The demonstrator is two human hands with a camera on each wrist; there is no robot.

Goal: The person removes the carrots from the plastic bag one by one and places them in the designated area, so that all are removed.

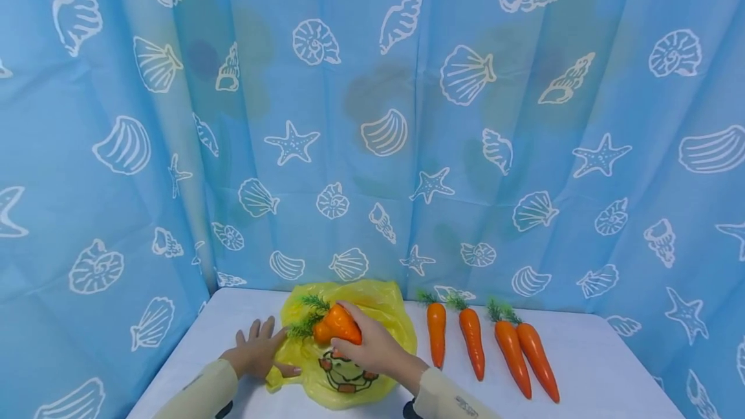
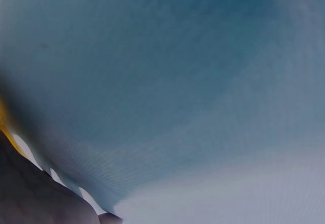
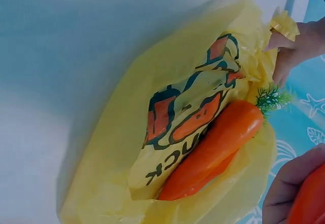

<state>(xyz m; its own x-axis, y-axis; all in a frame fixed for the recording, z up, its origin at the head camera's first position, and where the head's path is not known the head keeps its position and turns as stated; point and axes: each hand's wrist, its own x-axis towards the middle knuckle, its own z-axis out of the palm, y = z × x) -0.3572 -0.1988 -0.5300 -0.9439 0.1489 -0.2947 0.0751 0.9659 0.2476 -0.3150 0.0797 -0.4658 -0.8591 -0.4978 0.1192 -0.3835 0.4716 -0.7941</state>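
Observation:
My right hand (image 1: 375, 344) grips a carrot (image 1: 343, 323) with a green leafy top, over the yellow plastic bag (image 1: 401, 335). In the right wrist view, that hand (image 3: 284, 188) shows at the lower right edge, fingers curled round an orange-red carrot (image 3: 310, 198). Another carrot (image 3: 218, 142) lies at the bag, its tip end behind the plastic and its green top outward. With fingers spread, my left hand (image 1: 256, 348) rests at the bag's left side, its thumb by a twisted yellow handle (image 1: 275, 379). Only a dark part of the left hand (image 2: 40, 198) appears in the left wrist view.
Several carrots lie in a row on the white table (image 1: 593, 367) right of the bag, including a near one (image 1: 436, 335) and a far-right one (image 1: 538, 361). A blue curtain (image 1: 349, 115) with white shell prints hangs behind the table and along its left side.

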